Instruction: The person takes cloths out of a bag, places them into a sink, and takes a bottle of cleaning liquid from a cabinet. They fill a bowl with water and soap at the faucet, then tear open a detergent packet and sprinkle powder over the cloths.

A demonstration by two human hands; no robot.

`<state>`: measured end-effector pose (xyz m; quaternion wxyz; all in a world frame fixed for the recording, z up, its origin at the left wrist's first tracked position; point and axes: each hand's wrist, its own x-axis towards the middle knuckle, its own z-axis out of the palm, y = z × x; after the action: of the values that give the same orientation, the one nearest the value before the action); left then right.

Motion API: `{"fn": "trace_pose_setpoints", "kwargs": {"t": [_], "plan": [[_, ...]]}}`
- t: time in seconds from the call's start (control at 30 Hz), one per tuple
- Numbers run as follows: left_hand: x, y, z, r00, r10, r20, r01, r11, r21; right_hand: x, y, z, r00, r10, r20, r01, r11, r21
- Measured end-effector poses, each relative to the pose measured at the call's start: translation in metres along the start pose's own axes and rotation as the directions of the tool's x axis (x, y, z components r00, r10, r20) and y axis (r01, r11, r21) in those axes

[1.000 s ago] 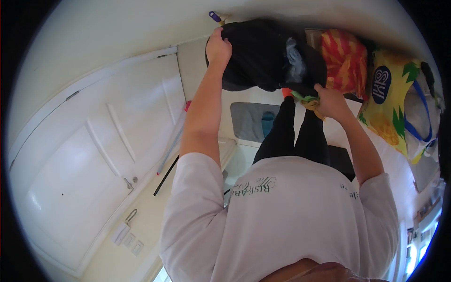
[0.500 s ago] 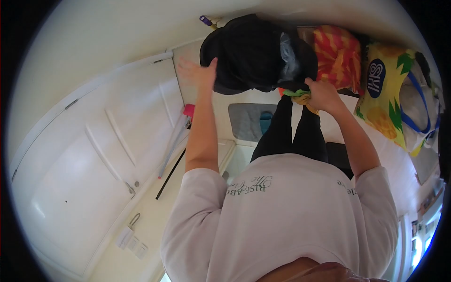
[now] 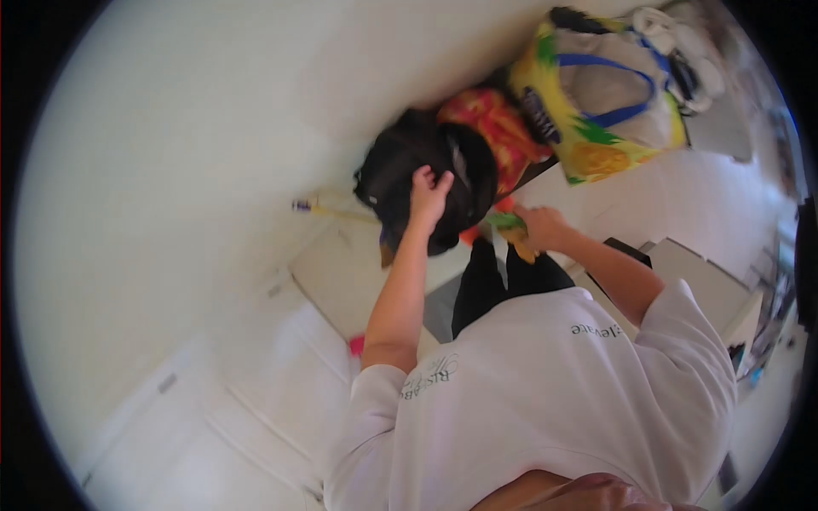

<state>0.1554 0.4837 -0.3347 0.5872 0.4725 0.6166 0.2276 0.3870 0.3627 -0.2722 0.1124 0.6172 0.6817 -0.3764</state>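
Observation:
A black bag (image 3: 400,162), soft and bulky, sits against the wall. Over its front is my left hand (image 3: 428,203), with thumb and fingertips apart and slightly bent; whether they press on the fabric is hard to see. My right hand (image 3: 545,228) is closed around a bunched green and orange-yellow cloth (image 3: 513,228), just right of the bag. Bits of bright orange (image 3: 504,204) show beside the cloth. Behind the black bag stands a red and orange patterned bag (image 3: 490,128).
A large yellow shopping bag (image 3: 596,153) with blue handles stands to the right, white items (image 3: 682,51) beyond it. A yellow stick (image 3: 336,211) with a purple end lies left of the black bag. White panelled doors (image 3: 247,409) are at lower left, a pale box (image 3: 694,277) at right.
The view has turned, so the bags appear further left and the doors lower. My left hand has moved from the black bag's left side onto its front. My right hand still grips the cloth.

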Motion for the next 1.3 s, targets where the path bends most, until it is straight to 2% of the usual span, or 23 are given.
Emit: {"fn": "trace_pose_setpoints", "kwargs": {"t": [0.07,0.1,0.2,0.23,0.3,0.33,0.37,0.43,0.47,0.5,0.53,0.57,0.6,0.63,0.7,0.73,0.77,0.87,0.97,1.07,1.13,1.23,1.3], "plan": [[0.019,0.002,0.039,0.995,-0.035,0.099,0.015,0.98,0.199,-0.049,0.021,-0.017,0.986,0.151,0.074,-0.157,0.983,0.09],[0.025,0.011,0.05,0.987,-0.122,0.102,0.092,0.962,0.258,-0.074,0.034,-0.024,0.969,0.229,0.096,-0.24,0.964,0.119],[0.034,0.034,0.076,0.984,-0.173,0.03,0.159,0.95,0.27,-0.148,0.084,-0.038,0.866,0.5,-0.028,-0.46,0.817,0.348],[0.025,0.045,0.084,0.993,-0.103,-0.052,0.114,0.949,0.293,-0.17,0.099,-0.036,0.813,0.578,-0.075,-0.504,0.762,0.406],[0.011,0.066,0.11,0.995,0.092,0.034,-0.098,0.911,0.401,-0.207,0.133,-0.033,0.708,0.704,-0.056,-0.544,0.594,0.593],[-0.004,0.068,0.118,0.981,0.171,0.092,-0.194,0.865,0.463,-0.221,0.155,-0.02,0.656,0.749,-0.091,-0.519,0.536,0.667],[-0.014,0.066,0.135,0.964,0.161,0.211,-0.229,0.907,0.354,-0.236,0.171,-0.013,0.626,0.769,-0.128,-0.48,0.51,0.714],[-0.042,0.07,0.176,0.898,0.002,0.44,-0.197,0.896,0.397,-0.252,0.211,0.001,0.576,0.81,-0.108,-0.345,0.361,0.866],[-0.055,0.065,0.2,0.844,0.006,0.537,-0.233,0.904,0.357,-0.275,0.227,0.019,0.525,0.848,-0.072,-0.283,0.254,0.925],[-0.058,0.056,0.229,0.764,-0.091,0.639,-0.258,0.864,0.432,-0.286,0.248,0.036,0.5,0.865,-0.042,-0.123,0.119,0.985],[-0.067,0.055,0.266,0.703,-0.2,0.682,-0.222,0.85,0.478,-0.299,0.264,0.035,0.456,0.889,0.048,-0.07,-0.018,0.997],[-0.088,0.079,0.308,0.639,-0.311,0.704,-0.107,0.87,0.481,-0.316,0.276,0.024,0.437,0.89,0.132,0.013,-0.153,0.988],[-0.121,0.115,0.347,0.564,-0.435,0.701,0.027,0.859,0.511,-0.333,0.29,0.018,0.51,0.848,0.14,0.225,-0.288,0.931],[-0.134,0.142,0.381,0.473,-0.462,0.75,0.094,0.873,0.479,-0.34,0.298,0.006,0.589,0.803,0.092,0.408,-0.393,0.824],[-0.169,0.189,0.457,0.315,-0.472,0.823,0.275,0.876,0.397,-0.375,0.329,-0.025,0.584,0.812,0.024,0.557,-0.421,0.716],[-0.19,0.221,0.492,0.199,-0.431,0.88,0.408,0.853,0.326,-0.391,0.338,-0.039,0.603,0.798,-0.005,0.6,-0.45,0.662],[-0.204,0.255,0.527,0.096,-0.376,0.922,0.54,0.798,0.269,-0.407,0.345,-0.057,0.594,0.802,-0.063,0.627,-0.413,0.66],[-0.232,0.33,0.63,-0.085,-0.18,0.98,0.467,0.862,0.199,-0.45,0.389,-0.108,0.522,0.824,-0.22,0.725,-0.292,0.624],[-0.226,0.355,0.73,0.054,-0.145,0.988,0.173,0.976,0.134,-0.473,0.448,-0.128,0.393,0.883,-0.256,0.784,-0.176,0.595],[-0.213,0.381,0.818,-0.014,-0.106,0.994,0.265,0.958,0.106,-0.491,0.52,-0.131,0.217,0.957,-0.193,0.838,-0.081,0.54],[-0.207,0.401,0.883,-0.075,-0.151,0.986,0.229,0.959,0.165,-0.505,0.57,-0.133,0.142,0.981,-0.133,0.882,-0.065,0.467],[-0.206,0.427,0.976,-0.18,-0.313,0.933,0.182,0.921,0.344,-0.528,0.642,-0.131,0.088,0.991,-0.098,0.94,-0.05,0.336],[-0.229,0.448,1.039,-0.287,-0.419,0.861,0.108,0.879,0.464,-0.55,0.68,-0.133,0.051,0.999,0.018,0.975,-0.054,0.215]]}}
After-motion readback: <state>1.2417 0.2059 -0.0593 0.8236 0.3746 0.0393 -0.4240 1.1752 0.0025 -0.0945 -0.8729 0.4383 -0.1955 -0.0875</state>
